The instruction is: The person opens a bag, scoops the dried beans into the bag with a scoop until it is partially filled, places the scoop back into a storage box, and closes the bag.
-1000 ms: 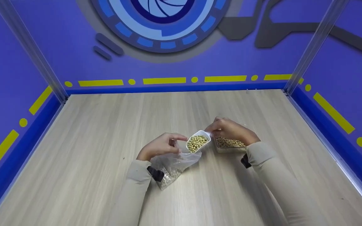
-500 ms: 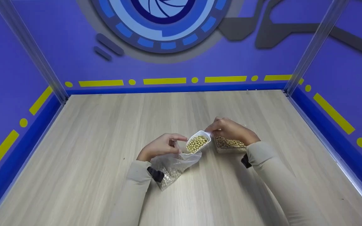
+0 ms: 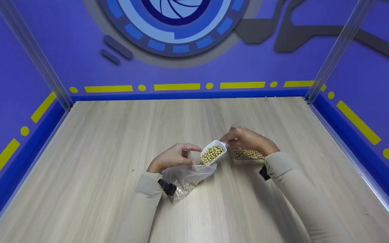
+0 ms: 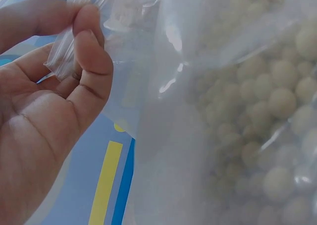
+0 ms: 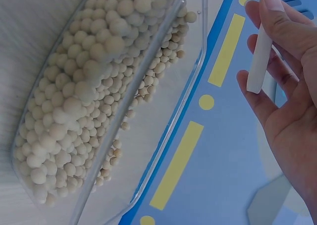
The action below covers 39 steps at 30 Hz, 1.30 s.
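Observation:
In the head view my left hand (image 3: 172,157) pinches the rim of a clear plastic bag (image 3: 189,173), which holds pale round beans low down. The left wrist view shows thumb and fingers gripping the bag's edge (image 4: 62,56), with beans (image 4: 282,103) behind the plastic. My right hand (image 3: 247,138) holds a white scoop (image 3: 218,144) by its handle (image 5: 259,66). The scoop tilts toward the bag, its lip over the bag's mouth, and yellowish beans (image 3: 211,155) lie in it. Some beans show at the bag's mouth just below the lip.
A clear rectangular container (image 3: 248,162) of the same beans stands under and beside my right hand; its wall (image 5: 133,93) rises close to the right wrist camera. Blue panels (image 3: 187,74) with yellow marks enclose the wooden table (image 3: 113,135) at the back and sides.
Beans have slid down toward the scoop's lip, and some now show in the bag's mouth. Both hands have stayed almost in place.

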### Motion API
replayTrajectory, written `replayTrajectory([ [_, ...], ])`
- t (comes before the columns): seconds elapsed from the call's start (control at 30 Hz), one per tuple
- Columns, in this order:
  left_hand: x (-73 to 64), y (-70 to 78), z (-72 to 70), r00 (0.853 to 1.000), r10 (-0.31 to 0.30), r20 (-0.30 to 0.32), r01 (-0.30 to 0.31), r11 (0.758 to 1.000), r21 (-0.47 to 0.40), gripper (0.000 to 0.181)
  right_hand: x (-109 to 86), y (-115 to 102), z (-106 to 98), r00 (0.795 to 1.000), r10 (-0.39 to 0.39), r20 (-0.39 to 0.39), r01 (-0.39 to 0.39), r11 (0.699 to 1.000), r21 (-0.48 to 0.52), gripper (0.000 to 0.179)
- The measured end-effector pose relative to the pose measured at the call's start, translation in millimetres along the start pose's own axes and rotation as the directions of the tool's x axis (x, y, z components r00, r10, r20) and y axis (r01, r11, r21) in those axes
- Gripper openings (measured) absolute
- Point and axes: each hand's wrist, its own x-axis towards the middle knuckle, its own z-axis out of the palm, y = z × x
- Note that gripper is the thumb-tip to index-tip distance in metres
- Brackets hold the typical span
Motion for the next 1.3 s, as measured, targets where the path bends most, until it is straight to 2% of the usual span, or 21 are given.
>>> replayTrajectory([
  [0.23, 0.3, 0.2, 0.6, 1.000, 0.003, -0.001, -0.003, 1.000, 0.004, 0.050, 0.9, -0.9, 0.0, 1.000, 0.004, -0.006, -0.004, 1.000, -0.008, 0.022],
  [0.57, -4.2, 11.5, 0.6, 1.000, 0.013, 0.016, -0.013, 1.000, 0.013, 0.050, 0.4, 0.0, 0.6, 1.000, 0.009, -0.009, -0.009, 1.000, -0.002, 0.023],
  [0.87, 0.1, -0.2, 0.1, 1.000, 0.025, 0.004, -0.025, 0.999, 0.021, 0.050, 1.3, -1.8, -0.3, 1.000, 0.014, -0.004, -0.014, 1.000, -0.016, 0.023],
  [1.1, -0.5, 0.2, -0.4, 0.999, 0.031, 0.007, -0.032, 0.999, 0.022, 0.050, 2.5, -4.0, -1.5, 1.000, 0.016, -0.002, -0.016, 1.000, -0.018, 0.023],
  [1.3, 0.2, -2.3, -0.3, 0.999, 0.032, 0.017, -0.032, 0.999, -0.010, 0.049, 2.7, -5.6, -1.8, 1.000, 0.016, -0.003, -0.016, 0.999, -0.036, 0.024],
])
